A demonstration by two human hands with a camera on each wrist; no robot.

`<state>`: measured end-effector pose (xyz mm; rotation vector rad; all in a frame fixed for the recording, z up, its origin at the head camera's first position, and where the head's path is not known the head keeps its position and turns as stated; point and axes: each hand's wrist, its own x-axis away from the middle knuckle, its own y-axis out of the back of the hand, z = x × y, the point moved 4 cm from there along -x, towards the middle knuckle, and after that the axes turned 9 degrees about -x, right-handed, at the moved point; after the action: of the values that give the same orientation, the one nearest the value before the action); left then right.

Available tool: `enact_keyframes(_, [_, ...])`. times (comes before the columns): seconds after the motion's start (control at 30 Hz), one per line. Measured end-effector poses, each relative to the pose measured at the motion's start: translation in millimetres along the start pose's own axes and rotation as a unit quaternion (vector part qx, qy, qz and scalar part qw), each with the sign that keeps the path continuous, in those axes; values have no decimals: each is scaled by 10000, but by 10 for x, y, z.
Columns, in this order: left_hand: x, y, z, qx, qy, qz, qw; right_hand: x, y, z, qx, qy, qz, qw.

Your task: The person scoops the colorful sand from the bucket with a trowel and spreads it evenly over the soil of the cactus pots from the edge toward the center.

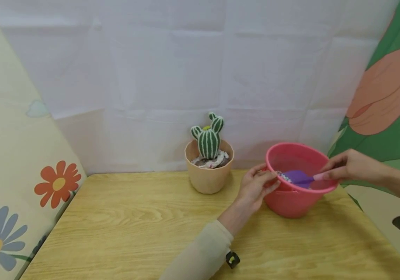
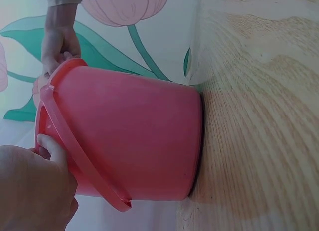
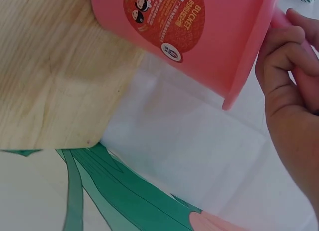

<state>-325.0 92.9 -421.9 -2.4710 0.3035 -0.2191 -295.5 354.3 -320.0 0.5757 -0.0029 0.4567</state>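
Observation:
A pink bucket (image 1: 287, 206) stands on the wooden table at the right in the head view. My left hand (image 1: 254, 190) grips its rim on the left side, the thumb over the edge. In my right hand (image 1: 355, 169) is the pink handle of a small trowel (image 1: 299, 177), held at the bucket's right rim. Its purple blade dips inside the bucket, beside small pale speckled bits (image 1: 283, 176). The bucket's carrying handle (image 2: 84, 156) hangs down its side in the left wrist view. Most of the bucket's contents are hidden by the wall and blade.
Left of the bucket stands a peach pot (image 1: 208, 181) with a green-and-white knitted-looking cactus (image 1: 208, 144). A white cloth (image 1: 165, 77) hangs behind the wooden table (image 1: 133, 233). Flower-printed panels (image 1: 7, 136) flank both sides. A red oval label (image 3: 167, 22) is on the bucket.

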Motion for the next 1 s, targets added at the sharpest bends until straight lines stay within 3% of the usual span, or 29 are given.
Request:
enact_keyframes(0.2, [5,5,-16,9,-4,10,10000,-7,22,-50,-166,-219,-190,9994])
enact_keyframes(0.5, [1,4,2,19,-11,15,10000,33,43,-131,-841,-537,-482,9938])
enact_keyframes(0.8, [-2,-13,14,-25,-19,-31,10000,132,66,-288,-1477,-839,-1349,9762])
enact_keyframes(1.0, [-2,5,9,-105,-44,-6,9999,197,116,-447,-2355,-573,-1552,9577])
